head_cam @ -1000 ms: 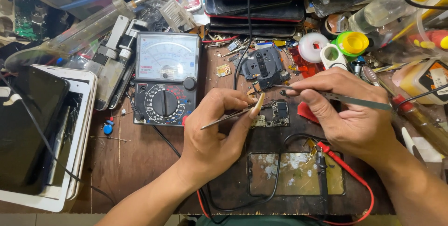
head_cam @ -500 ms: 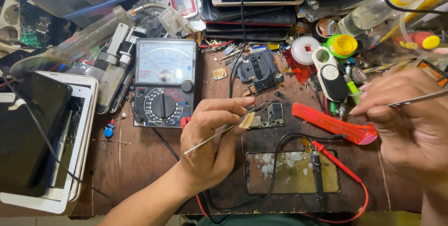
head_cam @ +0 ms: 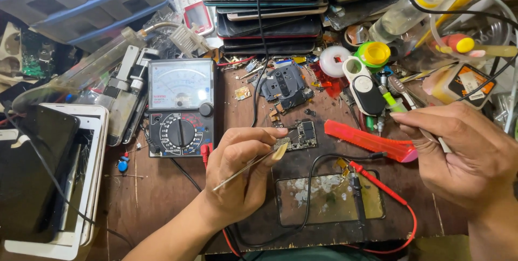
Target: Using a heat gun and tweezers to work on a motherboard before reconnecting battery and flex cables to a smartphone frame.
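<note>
My left hand (head_cam: 240, 177) grips slim metal tweezers (head_cam: 249, 165), their tips pinching a small pale part at the edge of a little circuit board (head_cam: 303, 134) on the wooden bench. My right hand (head_cam: 467, 153) is off to the right, fingers closed around a thin tool whose tip is hidden by the fingers. Between the hands lies a red-handled tool (head_cam: 372, 141). Red and black probe leads (head_cam: 360, 183) cross a glass plate (head_cam: 329, 199) in front of the board.
An analog multimeter (head_cam: 181, 107) stands left of the board. Stacked phones (head_cam: 270, 13) fill the back. Tablets (head_cam: 51, 177) lie at far left. Dismantled phone parts (head_cam: 286, 84), tape rolls, bottles and a white loupe (head_cam: 362, 86) crowd the back right.
My right hand has pulled away from the board to the right with its tool. My left hand stays at the board with the tweezers. The red-handled tool is now uncovered.
</note>
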